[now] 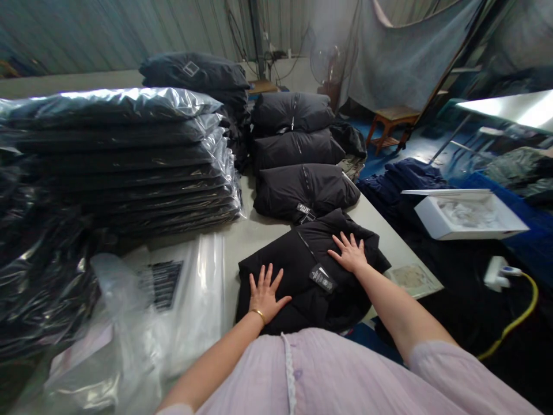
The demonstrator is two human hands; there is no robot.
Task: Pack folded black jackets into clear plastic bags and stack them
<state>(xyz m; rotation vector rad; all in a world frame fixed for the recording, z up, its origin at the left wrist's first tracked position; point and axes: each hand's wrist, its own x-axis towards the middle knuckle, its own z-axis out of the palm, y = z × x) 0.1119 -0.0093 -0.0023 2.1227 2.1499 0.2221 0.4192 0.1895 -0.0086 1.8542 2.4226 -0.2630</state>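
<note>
A folded black jacket lies on the table right in front of me. My left hand rests flat on its left part, fingers spread, with a gold bracelet at the wrist. On the upper right part of the jacket my right hand also lies flat with fingers apart. Between the two hands a dark hang tag sits on the cloth beside the zip line. Just beyond, another folded black jacket with tags touches or nearly touches this one.
Stacked bagged garments stand at the left, with clear plastic bags before them. More folded black jackets are behind. To the right are an open white box, a yellow cable and a wooden stool.
</note>
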